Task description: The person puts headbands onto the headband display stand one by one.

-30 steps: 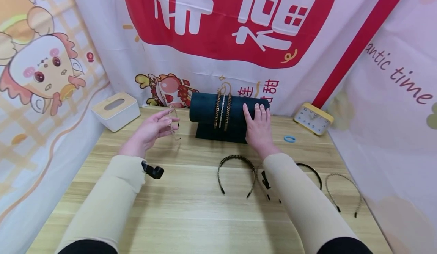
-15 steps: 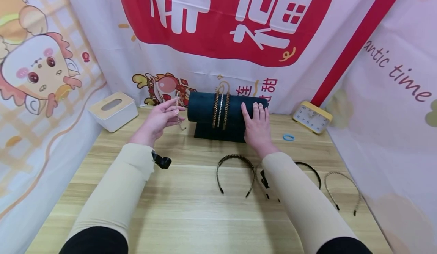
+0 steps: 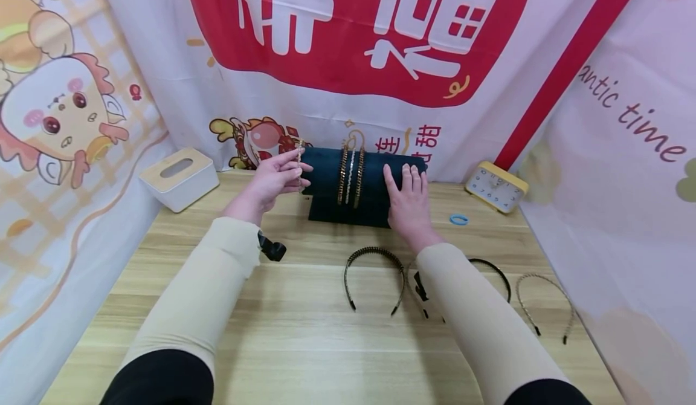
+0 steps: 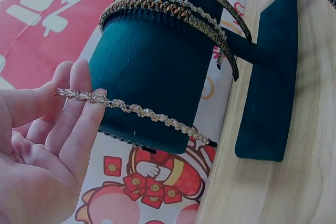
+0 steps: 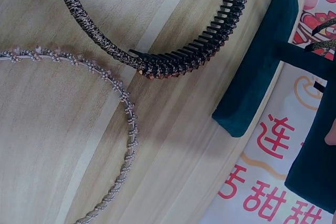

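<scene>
A slim beaded headband (image 4: 157, 116) is pinched between the thumb and fingers of my left hand (image 3: 267, 184). It stands at the left end of a dark green velvet roll stand (image 4: 152, 66), one leg crossing the roll's near side in the left wrist view. Around the middle of the roll sit two bronze-brown headbands, with a silvery headband (image 3: 350, 178) between them. My right hand (image 3: 410, 208) rests on the right part of the roll, fingers extended over its top. Only a fingertip (image 5: 331, 135) of it shows in the right wrist view.
On the table lie a toothed dark headband (image 3: 375, 251), a beaded headband (image 5: 131, 129) partly under my right sleeve, a black headband (image 3: 492, 266) and a pale headband (image 3: 545, 279). A tissue box (image 3: 179, 181), blue ring (image 3: 459, 219) and yellow clock (image 3: 496, 187) stand farther back.
My left hand has moved right with the beaded headband, from beside the stand to the roll's left end. My right hand has stayed on the roll.
</scene>
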A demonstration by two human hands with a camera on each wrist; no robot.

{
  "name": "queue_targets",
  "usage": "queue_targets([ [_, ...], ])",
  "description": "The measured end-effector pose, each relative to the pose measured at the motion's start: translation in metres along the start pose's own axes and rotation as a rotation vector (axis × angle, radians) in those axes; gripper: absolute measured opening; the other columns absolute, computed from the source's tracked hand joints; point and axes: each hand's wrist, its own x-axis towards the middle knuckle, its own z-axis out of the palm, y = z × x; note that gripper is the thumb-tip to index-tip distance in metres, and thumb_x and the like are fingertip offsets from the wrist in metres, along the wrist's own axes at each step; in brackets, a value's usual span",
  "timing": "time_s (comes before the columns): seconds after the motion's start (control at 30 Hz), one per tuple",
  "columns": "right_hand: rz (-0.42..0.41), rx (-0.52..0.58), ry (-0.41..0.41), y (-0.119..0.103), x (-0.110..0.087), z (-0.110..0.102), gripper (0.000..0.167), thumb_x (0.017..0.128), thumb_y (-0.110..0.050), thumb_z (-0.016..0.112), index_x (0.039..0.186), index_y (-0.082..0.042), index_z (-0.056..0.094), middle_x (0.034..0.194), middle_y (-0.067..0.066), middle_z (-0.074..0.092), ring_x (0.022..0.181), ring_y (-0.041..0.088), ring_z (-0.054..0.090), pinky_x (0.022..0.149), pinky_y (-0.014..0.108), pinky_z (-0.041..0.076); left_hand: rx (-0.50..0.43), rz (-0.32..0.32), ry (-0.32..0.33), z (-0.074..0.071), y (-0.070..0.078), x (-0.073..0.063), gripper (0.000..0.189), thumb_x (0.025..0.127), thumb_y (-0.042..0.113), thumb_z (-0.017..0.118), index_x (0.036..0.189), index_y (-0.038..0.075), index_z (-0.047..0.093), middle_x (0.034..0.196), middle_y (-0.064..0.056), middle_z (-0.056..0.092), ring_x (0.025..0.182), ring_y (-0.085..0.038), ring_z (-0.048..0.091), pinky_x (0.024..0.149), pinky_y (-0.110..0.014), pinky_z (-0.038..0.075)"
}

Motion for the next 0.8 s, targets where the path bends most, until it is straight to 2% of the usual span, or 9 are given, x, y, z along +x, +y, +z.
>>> queue_targets([
  [0.2, 0.001, 0.002, -0.007, 0.000, 0.000, 0.000, 0.092, 0.089, -0.018, 0.066, 0.160, -0.020, 0.007, 0.154, 0.030, 0.015, 0.143, 0.046, 0.011, 0.117, 0.054, -0.004, 0.004, -0.005, -0.002, 0.007, 0.002, 0.005, 0.053, 0.101, 0.005, 0.053, 0.152, 0.018, 0.042, 0.117, -0.009, 0.066, 0.087, -0.020, 0.071, 0.087, -0.037, 0.055],
  [0.4, -0.003, -0.001, -0.002, 0.000, 0.000, 0.001, 0.094, 0.088, -0.019, 0.068, 0.160, -0.020, 0.007, 0.154, 0.030, 0.015, 0.143, 0.046, 0.012, 0.117, 0.054, -0.005, 0.063, 0.018, -0.050, 0.020, 0.004, 0.010, 0.052, 0.101, 0.002, 0.052, 0.151, 0.013, 0.042, 0.118, -0.014, 0.063, 0.092, -0.022, 0.071, 0.088, -0.038, 0.054],
  [0.47, -0.005, -0.001, 0.001, 0.001, 0.000, 0.001, 0.094, 0.088, -0.019, 0.068, 0.160, -0.020, 0.007, 0.154, 0.030, 0.016, 0.142, 0.046, 0.012, 0.117, 0.054, -0.004, 0.101, 0.030, -0.040, 0.026, 0.004, 0.011, 0.051, 0.100, 0.001, 0.054, 0.150, 0.010, 0.044, 0.114, -0.015, 0.061, 0.094, -0.023, 0.070, 0.087, -0.039, 0.055],
  [0.6, -0.009, -0.002, 0.006, 0.001, 0.000, 0.001, 0.093, 0.088, -0.019, 0.067, 0.160, -0.020, 0.008, 0.154, 0.030, 0.016, 0.142, 0.046, 0.012, 0.117, 0.054, -0.003, 0.264, 0.100, 0.050, 0.038, 0.006, 0.011, 0.046, 0.098, -0.001, 0.059, 0.143, 0.002, 0.051, 0.103, -0.014, 0.056, 0.095, -0.025, 0.068, 0.081, -0.035, 0.057],
  [0.67, -0.011, -0.002, 0.008, 0.001, 0.000, 0.001, 0.092, 0.088, -0.018, 0.067, 0.160, -0.020, 0.008, 0.154, 0.030, 0.016, 0.142, 0.046, 0.013, 0.117, 0.054, -0.003, 0.390, 0.150, 0.107, 0.042, 0.007, 0.010, 0.045, 0.096, 0.000, 0.061, 0.140, 0.000, 0.054, 0.102, -0.014, 0.057, 0.096, -0.026, 0.064, 0.081, -0.034, 0.056],
  [0.73, -0.012, -0.002, 0.008, 0.001, 0.000, 0.001, 0.093, 0.088, -0.018, 0.067, 0.160, -0.020, 0.008, 0.154, 0.030, 0.016, 0.142, 0.046, 0.013, 0.117, 0.054, -0.003, 0.519, 0.199, 0.140, 0.045, 0.008, 0.008, 0.045, 0.095, 0.001, 0.064, 0.139, 0.001, 0.055, 0.105, -0.014, 0.058, 0.100, -0.027, 0.061, 0.086, -0.036, 0.054],
  [0.8, -0.010, -0.001, 0.006, 0.001, 0.000, 0.001, 0.093, 0.088, -0.018, 0.067, 0.160, -0.020, 0.008, 0.154, 0.030, 0.016, 0.142, 0.046, 0.013, 0.117, 0.054, -0.003, 0.662, 0.240, 0.149, 0.046, 0.010, 0.005, 0.047, 0.095, 0.005, 0.064, 0.142, 0.006, 0.054, 0.114, -0.014, 0.057, 0.114, -0.029, 0.057, 0.091, -0.039, 0.051],
])
